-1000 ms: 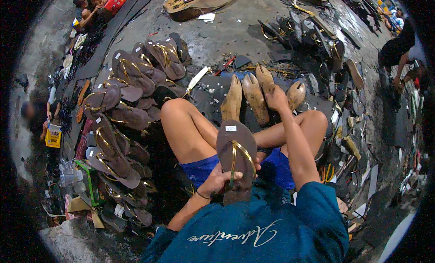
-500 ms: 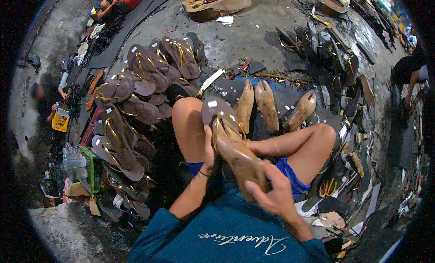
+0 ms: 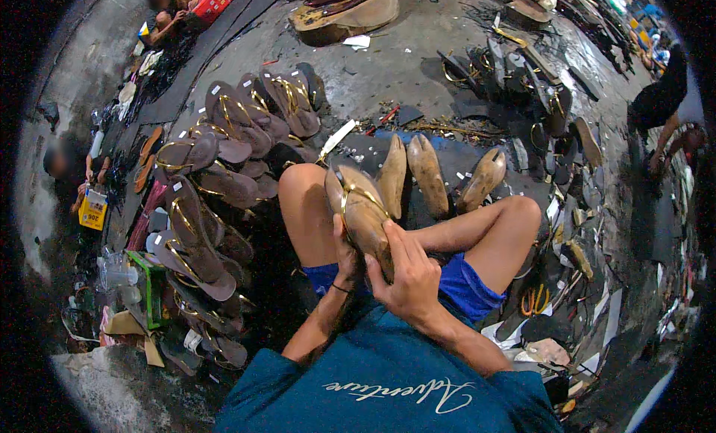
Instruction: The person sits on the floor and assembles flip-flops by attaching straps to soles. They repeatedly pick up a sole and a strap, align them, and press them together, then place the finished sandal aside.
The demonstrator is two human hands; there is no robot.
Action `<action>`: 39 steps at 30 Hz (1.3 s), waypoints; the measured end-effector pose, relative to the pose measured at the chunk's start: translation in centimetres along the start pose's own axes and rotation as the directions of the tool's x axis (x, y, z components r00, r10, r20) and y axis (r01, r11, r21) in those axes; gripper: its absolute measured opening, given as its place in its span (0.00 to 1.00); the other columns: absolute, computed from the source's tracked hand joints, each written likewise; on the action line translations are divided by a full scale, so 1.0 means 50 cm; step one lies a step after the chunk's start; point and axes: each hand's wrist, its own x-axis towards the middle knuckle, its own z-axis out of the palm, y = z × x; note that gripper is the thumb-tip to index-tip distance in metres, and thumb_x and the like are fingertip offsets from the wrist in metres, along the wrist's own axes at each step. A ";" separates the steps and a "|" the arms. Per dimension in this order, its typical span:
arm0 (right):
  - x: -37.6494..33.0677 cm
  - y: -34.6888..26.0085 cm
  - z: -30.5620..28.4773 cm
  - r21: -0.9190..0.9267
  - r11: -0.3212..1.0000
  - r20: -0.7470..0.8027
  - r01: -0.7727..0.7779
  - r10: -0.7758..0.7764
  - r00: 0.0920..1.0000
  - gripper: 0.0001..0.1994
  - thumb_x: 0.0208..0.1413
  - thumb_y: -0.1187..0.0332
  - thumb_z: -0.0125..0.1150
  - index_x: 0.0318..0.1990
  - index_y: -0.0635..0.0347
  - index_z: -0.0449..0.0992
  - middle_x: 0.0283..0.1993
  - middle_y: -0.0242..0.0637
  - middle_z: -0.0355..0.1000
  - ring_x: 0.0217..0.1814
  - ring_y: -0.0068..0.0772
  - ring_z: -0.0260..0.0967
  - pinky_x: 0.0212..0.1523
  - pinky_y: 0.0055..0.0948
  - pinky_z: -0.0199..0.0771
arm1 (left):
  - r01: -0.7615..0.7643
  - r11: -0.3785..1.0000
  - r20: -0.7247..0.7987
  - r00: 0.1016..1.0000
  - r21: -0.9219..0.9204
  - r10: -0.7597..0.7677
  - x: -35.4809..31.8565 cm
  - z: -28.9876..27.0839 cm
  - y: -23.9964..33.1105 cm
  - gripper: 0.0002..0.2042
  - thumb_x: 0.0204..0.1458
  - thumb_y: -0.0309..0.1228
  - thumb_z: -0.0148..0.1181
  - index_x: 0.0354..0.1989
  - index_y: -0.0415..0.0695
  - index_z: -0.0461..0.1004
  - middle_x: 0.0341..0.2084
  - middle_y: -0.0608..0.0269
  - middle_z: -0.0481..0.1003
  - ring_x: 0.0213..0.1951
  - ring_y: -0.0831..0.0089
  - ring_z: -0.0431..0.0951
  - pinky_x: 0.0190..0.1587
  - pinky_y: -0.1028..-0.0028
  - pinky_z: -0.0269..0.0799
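Observation:
A brown thong sandal (image 3: 333, 188) with gold straps is held over my lap. The wooden shoe last (image 3: 368, 226) sits under its straps and lies along the sole, covering most of it. My left hand (image 3: 345, 255) is closed on the sandal's left side, its fingers partly hidden. My right hand (image 3: 410, 275) grips the last and the sandal from the right, near the heel end. Just beyond them stand a slim wooden last (image 3: 393, 176), another worn last (image 3: 429, 176) and a third, tilted last (image 3: 483, 181).
Several brown gold-strapped sandals (image 3: 239, 120) are heaped to the left, beside a green box (image 3: 149, 287). More sandals (image 3: 552, 97) stand at the far right. A large wooden block (image 3: 347, 19) lies ahead. Scraps (image 3: 544, 352) litter the right. Other people sit at both sides.
The last has slid further forward under the straps, over the sole. My right hand has moved up and left, closer to my left hand. The sandal has turned slightly.

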 end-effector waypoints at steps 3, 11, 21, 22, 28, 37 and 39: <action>0.015 0.002 -0.022 -0.073 0.995 -0.097 0.066 -0.073 0.993 0.31 0.46 0.65 0.66 0.58 0.69 0.66 0.53 0.52 0.70 0.53 0.50 0.70 0.52 0.36 0.72 | -0.096 0.942 0.245 0.969 0.322 0.015 -0.021 0.063 0.067 0.29 0.61 0.51 0.46 0.60 0.37 0.58 0.50 0.52 0.70 0.52 0.63 0.71 0.54 0.65 0.69; 0.063 0.046 -0.096 0.297 0.955 -0.011 -0.014 0.018 1.000 0.29 0.46 0.59 0.68 0.55 0.63 0.70 0.47 0.50 0.68 0.50 0.47 0.66 0.53 0.40 0.67 | 0.037 0.952 0.472 0.862 0.304 -0.184 -0.069 0.092 0.088 0.51 0.40 0.58 0.67 0.65 0.39 0.48 0.54 0.55 0.65 0.55 0.64 0.69 0.56 0.66 0.68; -0.035 0.063 -0.075 0.107 0.994 0.136 0.036 -0.051 0.989 0.29 0.51 0.74 0.53 0.61 0.74 0.57 0.61 0.56 0.61 0.63 0.53 0.61 0.60 0.36 0.67 | 0.049 0.994 0.339 0.937 0.101 -0.081 -0.087 0.085 0.084 0.47 0.45 0.64 0.58 0.63 0.37 0.54 0.57 0.55 0.65 0.56 0.62 0.69 0.58 0.61 0.66; -0.041 0.069 -0.069 0.078 0.997 0.136 0.018 -0.029 0.990 0.29 0.50 0.77 0.48 0.62 0.73 0.57 0.62 0.57 0.60 0.63 0.54 0.61 0.60 0.36 0.66 | 0.062 0.991 0.316 0.944 0.118 -0.097 -0.088 0.071 0.082 0.47 0.45 0.63 0.59 0.63 0.37 0.53 0.57 0.55 0.65 0.57 0.62 0.68 0.59 0.61 0.64; -0.078 0.042 -0.106 0.570 0.799 0.291 -0.193 0.023 0.957 0.22 0.62 0.67 0.46 0.61 0.71 0.60 0.60 0.50 0.64 0.65 0.42 0.59 0.66 0.35 0.56 | 0.151 0.952 0.460 0.848 0.265 -0.263 -0.085 -0.102 0.050 0.54 0.37 0.62 0.68 0.65 0.38 0.50 0.58 0.53 0.63 0.59 0.62 0.66 0.62 0.61 0.61; -0.178 0.027 -0.103 0.744 0.035 0.652 -0.667 0.177 0.737 0.26 0.67 0.51 0.39 0.55 0.66 0.68 0.49 0.34 0.71 0.49 0.23 0.66 0.52 0.27 0.65 | 0.206 0.952 0.424 0.859 0.225 -0.286 -0.268 0.079 0.145 0.68 0.21 0.56 0.79 0.68 0.37 0.38 0.62 0.51 0.55 0.62 0.61 0.59 0.65 0.61 0.55; -0.202 0.041 -0.112 0.743 0.034 0.661 -0.669 0.128 0.740 0.25 0.67 0.52 0.40 0.54 0.67 0.69 0.47 0.34 0.73 0.47 0.22 0.67 0.49 0.26 0.66 | 0.168 0.967 0.448 0.862 0.192 -0.239 -0.270 0.070 0.139 0.68 0.21 0.55 0.79 0.68 0.37 0.38 0.62 0.51 0.55 0.62 0.61 0.60 0.65 0.61 0.55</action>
